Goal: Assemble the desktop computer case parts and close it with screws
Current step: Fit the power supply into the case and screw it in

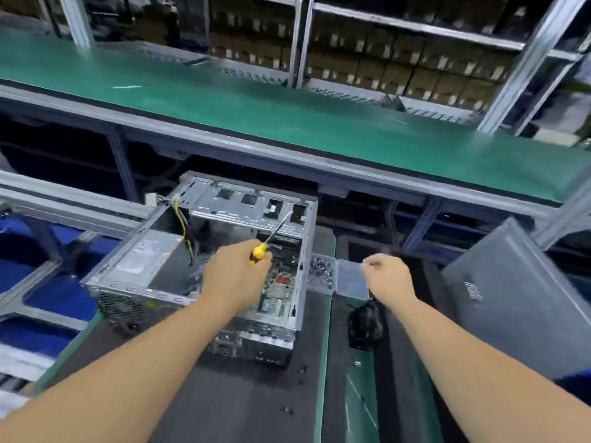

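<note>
Screwdriver [271, 235] is gripped by left hand [236, 276] over open case [198, 270]; right hand [388, 276] is curled (contents unclear) near screw tray [321, 271]; a screw probably needed next.

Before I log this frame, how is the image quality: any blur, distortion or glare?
Head view: wide-angle bending curves the green shelf and frame rails. Motion blur smears the right hand, so its grip is unreadable, and softens the shelving boxes behind. The left hand on the screwdriver and the open case are fairly sharp. Lighting is even, with mild sheen on the case metal.
</note>
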